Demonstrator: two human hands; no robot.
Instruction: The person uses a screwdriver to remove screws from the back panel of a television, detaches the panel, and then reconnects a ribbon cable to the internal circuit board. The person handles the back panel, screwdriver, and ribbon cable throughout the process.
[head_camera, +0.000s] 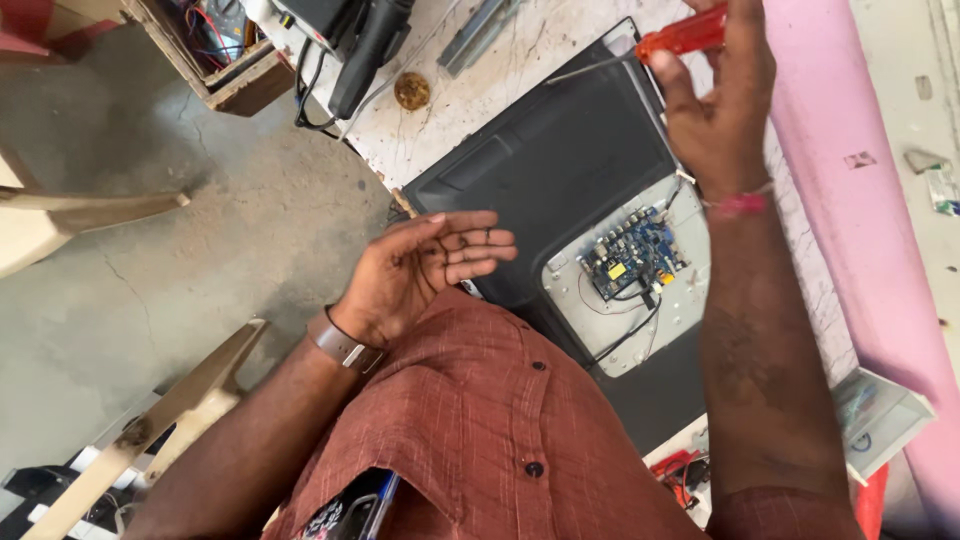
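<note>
Below you lies a grey concrete floor (200, 230), cracked and stained, lit by flat daylight. At the left edge, pale wooden furniture legs (90, 205) jut in; a second pale wooden frame (175, 410) slants across the lower left corner. A wooden box of wires (215, 50) sits at the top, just off the worktop's left corner. The worktop (500, 70) itself is white, scratched and blotched, running from top centre toward the lower right. Along its right edge stands a pink painted wall ledge (850, 180), chipped in spots; beyond it, a paler wall surface (900, 60) fills the upper right corner.
</note>
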